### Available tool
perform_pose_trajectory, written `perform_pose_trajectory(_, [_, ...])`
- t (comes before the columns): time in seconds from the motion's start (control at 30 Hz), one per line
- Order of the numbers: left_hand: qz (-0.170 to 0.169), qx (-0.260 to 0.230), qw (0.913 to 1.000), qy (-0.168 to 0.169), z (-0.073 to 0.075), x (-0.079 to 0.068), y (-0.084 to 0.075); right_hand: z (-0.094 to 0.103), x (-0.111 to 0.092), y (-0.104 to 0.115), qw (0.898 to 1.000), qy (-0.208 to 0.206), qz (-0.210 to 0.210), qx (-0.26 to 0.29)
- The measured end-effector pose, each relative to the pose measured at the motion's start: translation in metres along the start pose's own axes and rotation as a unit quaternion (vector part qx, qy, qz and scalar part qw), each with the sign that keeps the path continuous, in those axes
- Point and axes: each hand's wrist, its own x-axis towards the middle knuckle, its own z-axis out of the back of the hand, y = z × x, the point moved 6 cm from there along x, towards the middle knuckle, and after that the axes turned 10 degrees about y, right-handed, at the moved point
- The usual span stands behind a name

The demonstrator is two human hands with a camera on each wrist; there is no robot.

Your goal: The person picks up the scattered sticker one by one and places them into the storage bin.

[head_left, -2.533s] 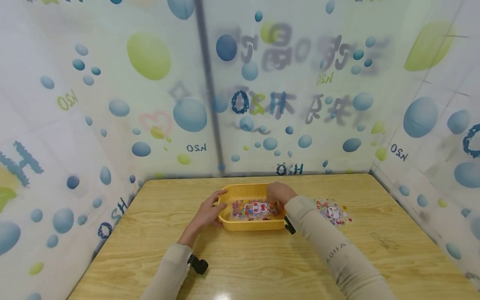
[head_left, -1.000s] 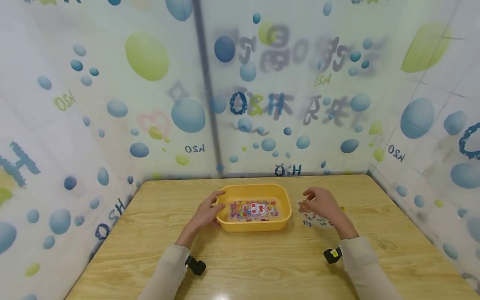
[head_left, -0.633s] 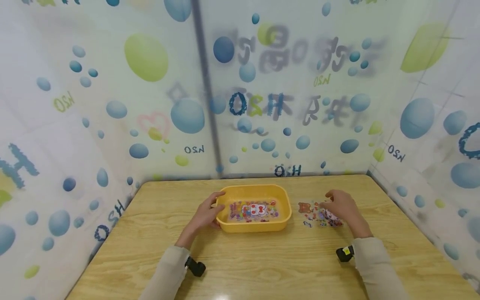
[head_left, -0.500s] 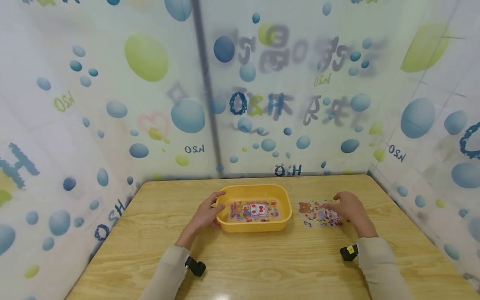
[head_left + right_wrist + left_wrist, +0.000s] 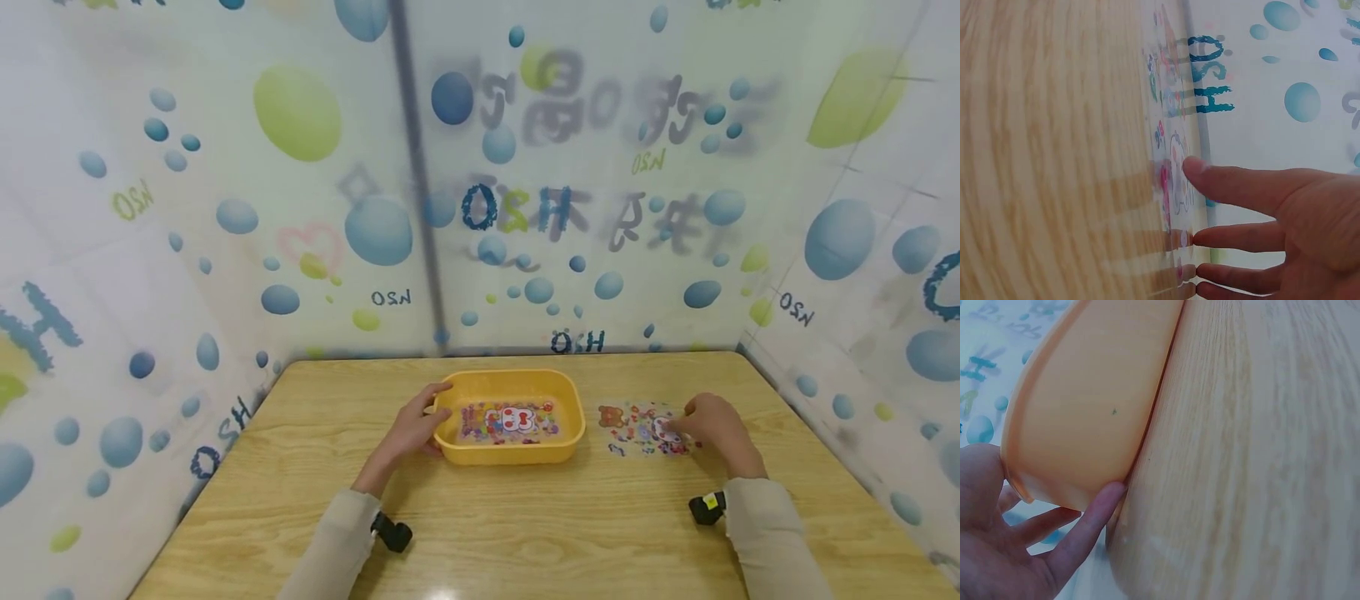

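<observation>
A yellow plastic basin (image 5: 510, 454) stands on the wooden table, with a clear sheet printed with a white rabbit face (image 5: 517, 419) lying on its floor. My left hand (image 5: 411, 425) holds the basin's left end, the thumb over the rim. In the left wrist view, the fingers (image 5: 1088, 528) are spread along the outer wall. To the right lies a second clear printed sheet (image 5: 637, 429), with a brown bear at its left and a white cartoon face at its right. My right hand (image 5: 712, 423) is over its right end, thumb and fingertips right at the surface.
The light wood table (image 5: 480, 525) reaches back to a curtain (image 5: 540, 275) with blue and green bubbles, which also hangs at both sides. Each wrist carries a small black camera (image 5: 392, 532). A faint dark mark appears on the table, right of the hand.
My right hand has left the basin, passed over the second sheet toward the right and come down at its right end. The left hand has stayed at the basin.
</observation>
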Motion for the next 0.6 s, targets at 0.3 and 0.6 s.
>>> perform_pose_trajectory(0.3, [0.006,-0.003,1.0,-0.001,-0.0006,0.0004,0.002,0.0019,0.0003,-0.0015,1.0,-0.004,0.006,-0.002])
perform_pose_trajectory(0.6, [0.006,-0.001,1.0,-0.002,0.0012,0.0015,0.0023,-0.0006,0.0044,-0.006,1.0,-0.003,0.003,-0.006])
